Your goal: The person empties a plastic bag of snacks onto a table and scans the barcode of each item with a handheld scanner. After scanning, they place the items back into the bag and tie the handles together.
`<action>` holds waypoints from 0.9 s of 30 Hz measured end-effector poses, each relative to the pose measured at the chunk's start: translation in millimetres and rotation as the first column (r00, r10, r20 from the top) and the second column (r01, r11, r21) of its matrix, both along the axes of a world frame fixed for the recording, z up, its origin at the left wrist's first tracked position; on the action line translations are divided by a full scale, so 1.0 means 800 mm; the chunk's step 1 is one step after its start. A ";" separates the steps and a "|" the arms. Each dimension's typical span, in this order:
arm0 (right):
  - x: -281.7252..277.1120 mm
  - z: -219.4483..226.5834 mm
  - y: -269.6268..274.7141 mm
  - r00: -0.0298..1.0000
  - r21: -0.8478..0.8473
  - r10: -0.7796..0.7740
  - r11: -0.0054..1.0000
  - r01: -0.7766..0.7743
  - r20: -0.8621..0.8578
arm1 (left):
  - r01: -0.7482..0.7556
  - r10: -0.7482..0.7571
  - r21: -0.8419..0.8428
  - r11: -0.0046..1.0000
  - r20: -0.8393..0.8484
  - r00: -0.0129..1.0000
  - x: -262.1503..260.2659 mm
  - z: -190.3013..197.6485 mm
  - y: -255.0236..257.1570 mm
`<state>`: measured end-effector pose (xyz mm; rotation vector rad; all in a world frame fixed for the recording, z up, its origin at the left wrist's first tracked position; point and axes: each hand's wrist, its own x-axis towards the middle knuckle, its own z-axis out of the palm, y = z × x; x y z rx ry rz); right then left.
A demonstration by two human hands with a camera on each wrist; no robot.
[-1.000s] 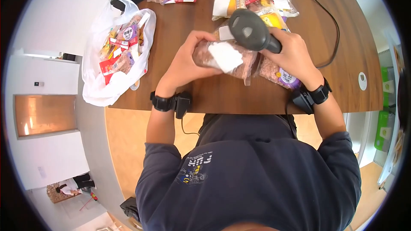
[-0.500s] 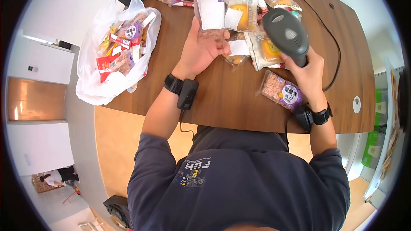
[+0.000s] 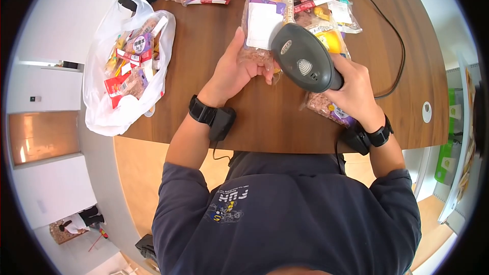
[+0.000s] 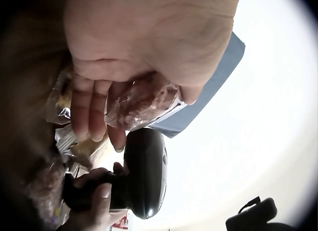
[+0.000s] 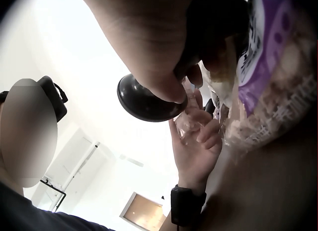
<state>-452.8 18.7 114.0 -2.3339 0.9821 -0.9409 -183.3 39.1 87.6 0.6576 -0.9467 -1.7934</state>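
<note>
My left hand (image 3: 232, 71) grips the lower end of a clear snack packet (image 3: 257, 57) with pinkish-brown pieces inside. A white label on the packet faces up toward the head camera. In the left wrist view, the packet (image 4: 141, 104) sits between thumb and fingers. My right hand (image 3: 354, 84) grips a dark barcode scanner (image 3: 305, 58) by its handle, and its head overlaps the packet's right edge in the head view. Below the right hand, a similar packet (image 3: 328, 108) with a purple label lies on the table, partly hidden by that hand.
A white plastic bag (image 3: 94, 84) of snack packets stands at the table's left. Several packaged cakes (image 3: 333, 40) and packets lie at the back, with red-and-white sticks (image 3: 209, 1) to their left. A black cable (image 3: 397, 35) curves along the right.
My left hand has turned the packet from a low, tilted pose to label-up. The scanner first moved right, away from it, then back left to the packet's edge.
</note>
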 end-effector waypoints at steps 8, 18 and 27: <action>0.002 0.003 0.001 0.999 -0.005 0.013 1.000 -0.014 -0.044 | 0.006 -0.006 0.001 1.000 0.189 0.982 -0.002 -0.006 0.003; 0.006 0.003 0.000 0.996 0.012 0.017 1.000 -0.016 -0.089 | -0.419 0.418 -0.163 0.893 -0.042 0.908 0.073 0.028 -0.007; 0.007 0.003 0.001 0.992 0.008 0.033 0.999 -0.033 -0.125 | -0.814 0.744 0.014 0.581 -0.414 0.524 0.238 0.049 -0.020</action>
